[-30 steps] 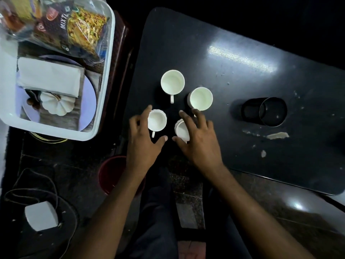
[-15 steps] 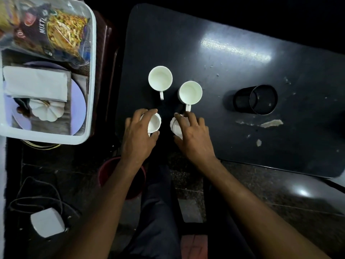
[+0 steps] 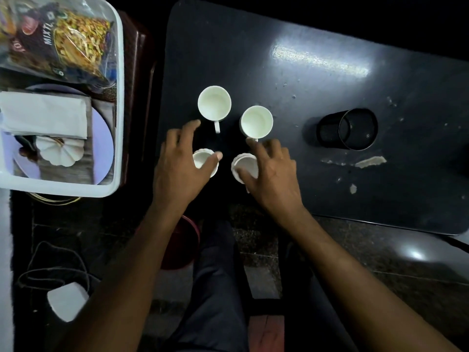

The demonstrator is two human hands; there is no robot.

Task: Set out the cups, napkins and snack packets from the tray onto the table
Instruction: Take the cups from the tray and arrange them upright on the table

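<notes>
Now left hand (image 3: 177,168) curled round scalloped cup (image 3: 204,161); right hand (image 3: 271,174) spread over its neighbour (image 3: 245,165). Ceramic, probably rigid, chippable: grip walls.

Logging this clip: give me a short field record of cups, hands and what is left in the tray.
cups on table: four, white; two far, two near
left hand: over near-left cup
right hand: on near-right cup
tray: napkins, snack packets
table: also black mesh holder
</notes>
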